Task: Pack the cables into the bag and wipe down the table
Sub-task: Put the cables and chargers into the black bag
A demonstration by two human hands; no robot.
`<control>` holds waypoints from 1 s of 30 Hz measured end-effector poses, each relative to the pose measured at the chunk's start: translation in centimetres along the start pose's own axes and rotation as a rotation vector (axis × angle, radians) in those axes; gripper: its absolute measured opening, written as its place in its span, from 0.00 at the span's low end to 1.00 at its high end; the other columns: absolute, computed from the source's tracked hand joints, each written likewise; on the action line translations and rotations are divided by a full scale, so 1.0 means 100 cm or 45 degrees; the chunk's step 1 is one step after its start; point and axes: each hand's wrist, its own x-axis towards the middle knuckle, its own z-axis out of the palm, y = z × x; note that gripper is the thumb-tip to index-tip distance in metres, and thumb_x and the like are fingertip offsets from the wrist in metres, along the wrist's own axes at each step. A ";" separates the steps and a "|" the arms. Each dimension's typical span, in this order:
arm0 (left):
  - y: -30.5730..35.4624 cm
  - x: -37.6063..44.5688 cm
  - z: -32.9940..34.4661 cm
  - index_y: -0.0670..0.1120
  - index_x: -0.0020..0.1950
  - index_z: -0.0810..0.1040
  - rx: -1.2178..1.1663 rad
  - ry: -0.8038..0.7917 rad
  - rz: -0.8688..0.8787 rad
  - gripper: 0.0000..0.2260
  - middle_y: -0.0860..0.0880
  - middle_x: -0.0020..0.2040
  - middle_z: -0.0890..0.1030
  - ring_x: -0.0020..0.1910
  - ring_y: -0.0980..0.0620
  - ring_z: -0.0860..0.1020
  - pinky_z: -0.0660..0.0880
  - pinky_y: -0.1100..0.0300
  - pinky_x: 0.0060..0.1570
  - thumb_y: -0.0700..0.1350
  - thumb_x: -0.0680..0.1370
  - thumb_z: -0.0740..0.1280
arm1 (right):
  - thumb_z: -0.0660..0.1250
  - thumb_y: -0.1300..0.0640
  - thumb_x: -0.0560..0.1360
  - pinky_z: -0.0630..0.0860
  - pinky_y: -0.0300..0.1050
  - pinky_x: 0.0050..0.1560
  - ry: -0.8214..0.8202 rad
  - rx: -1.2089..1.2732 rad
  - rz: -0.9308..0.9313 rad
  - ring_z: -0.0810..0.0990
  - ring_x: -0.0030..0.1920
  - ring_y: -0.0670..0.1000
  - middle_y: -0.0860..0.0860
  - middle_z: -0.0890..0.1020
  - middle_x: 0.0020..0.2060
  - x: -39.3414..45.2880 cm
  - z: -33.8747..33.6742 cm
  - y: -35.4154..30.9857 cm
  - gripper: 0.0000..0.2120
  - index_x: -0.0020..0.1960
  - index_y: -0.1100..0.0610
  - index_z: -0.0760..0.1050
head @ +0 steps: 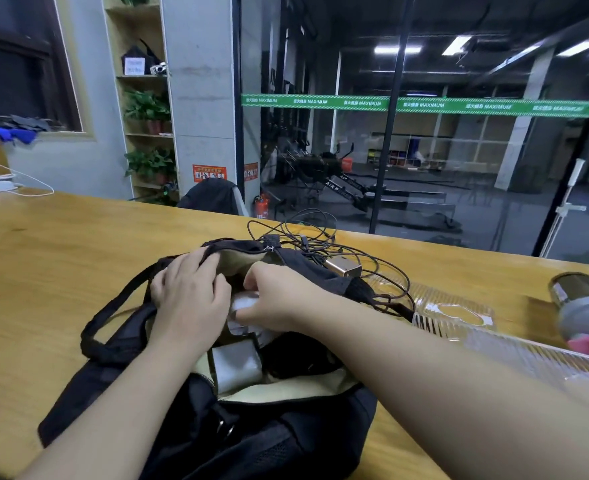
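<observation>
A soft black fabric bag (251,427) with a pale cream lining is shown lying open on the smooth, yellow wooden table (43,271). The upper rim of the opening is gripped by the curled fingers of the left hand (187,294). A flat whitish item (242,303) inside the bag is pinched by the right hand (272,303), fingers bent and close together. A second grey, rectangular pouch (235,362) is seen lower in the opening. Thin dark cables (306,237) are left in a loose tangle on the table just behind the bag, beside a small metallic box-shaped charger (343,268). At right, ribbed clear plastic packaging (459,317) and a cylindrical metal flask (584,306) are visible
</observation>
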 end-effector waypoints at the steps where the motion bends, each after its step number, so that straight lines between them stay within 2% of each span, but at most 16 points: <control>1: -0.001 -0.002 0.001 0.46 0.64 0.73 -0.016 0.003 0.005 0.15 0.48 0.67 0.70 0.67 0.49 0.62 0.51 0.50 0.65 0.42 0.78 0.57 | 0.69 0.53 0.70 0.75 0.50 0.46 -0.013 -0.002 0.002 0.79 0.48 0.57 0.59 0.82 0.47 0.003 0.001 0.000 0.17 0.52 0.65 0.77; 5: -0.004 -0.007 0.003 0.45 0.66 0.70 0.033 -0.031 0.056 0.17 0.48 0.67 0.68 0.69 0.51 0.59 0.48 0.53 0.66 0.46 0.78 0.55 | 0.69 0.52 0.71 0.76 0.48 0.48 -0.048 -0.038 -0.064 0.79 0.50 0.57 0.58 0.82 0.49 0.008 -0.009 0.004 0.17 0.52 0.64 0.79; 7: -0.002 -0.010 0.004 0.46 0.67 0.68 0.052 -0.097 0.094 0.18 0.50 0.69 0.65 0.70 0.52 0.55 0.45 0.54 0.67 0.49 0.79 0.55 | 0.69 0.52 0.71 0.76 0.44 0.51 -0.044 -0.013 -0.088 0.79 0.52 0.52 0.53 0.82 0.52 0.008 -0.024 0.007 0.16 0.55 0.60 0.78; 10: 0.000 -0.012 0.005 0.48 0.68 0.67 0.064 -0.130 0.098 0.19 0.51 0.70 0.63 0.72 0.53 0.53 0.43 0.55 0.67 0.50 0.78 0.56 | 0.68 0.53 0.72 0.77 0.44 0.50 0.026 -0.054 -0.098 0.79 0.49 0.50 0.50 0.82 0.50 0.007 -0.050 0.018 0.11 0.53 0.56 0.79; 12: 0.001 -0.012 0.008 0.48 0.69 0.66 0.092 -0.143 0.105 0.19 0.53 0.71 0.61 0.72 0.54 0.52 0.41 0.57 0.66 0.50 0.78 0.57 | 0.67 0.52 0.73 0.77 0.47 0.51 0.092 -0.135 -0.053 0.79 0.49 0.51 0.50 0.81 0.49 0.009 -0.062 0.034 0.10 0.52 0.55 0.79; 15: 0.000 -0.013 0.011 0.48 0.69 0.66 0.099 -0.165 0.116 0.20 0.53 0.72 0.61 0.73 0.55 0.51 0.41 0.57 0.68 0.50 0.78 0.57 | 0.66 0.53 0.74 0.75 0.44 0.49 0.134 -0.203 0.108 0.78 0.49 0.50 0.50 0.80 0.52 0.014 -0.071 0.067 0.10 0.54 0.54 0.78; 17: -0.002 -0.014 0.013 0.48 0.69 0.66 0.106 -0.174 0.128 0.20 0.54 0.72 0.61 0.72 0.56 0.51 0.41 0.57 0.67 0.49 0.77 0.58 | 0.66 0.54 0.75 0.75 0.45 0.53 0.133 -0.221 0.214 0.78 0.52 0.51 0.51 0.80 0.54 0.020 -0.073 0.090 0.10 0.55 0.55 0.78; 23: -0.005 -0.015 0.019 0.49 0.68 0.68 0.043 -0.193 0.134 0.19 0.55 0.71 0.62 0.72 0.56 0.52 0.41 0.58 0.66 0.46 0.77 0.61 | 0.67 0.57 0.74 0.72 0.46 0.58 0.100 -0.231 0.395 0.77 0.58 0.53 0.54 0.79 0.60 0.049 -0.072 0.141 0.15 0.60 0.58 0.76; 26: -0.005 -0.016 0.018 0.49 0.68 0.68 0.009 -0.210 0.122 0.19 0.56 0.72 0.61 0.72 0.57 0.51 0.41 0.59 0.66 0.46 0.77 0.60 | 0.68 0.57 0.74 0.70 0.48 0.61 -0.007 -0.351 0.450 0.73 0.63 0.56 0.55 0.73 0.65 0.064 -0.059 0.160 0.23 0.68 0.54 0.68; 30: -0.005 -0.018 0.017 0.53 0.70 0.63 0.036 -0.260 0.146 0.20 0.59 0.73 0.55 0.70 0.61 0.43 0.33 0.65 0.62 0.48 0.78 0.55 | 0.67 0.54 0.73 0.72 0.51 0.62 -0.206 -0.387 0.536 0.71 0.64 0.58 0.56 0.67 0.69 0.080 -0.041 0.180 0.33 0.74 0.46 0.58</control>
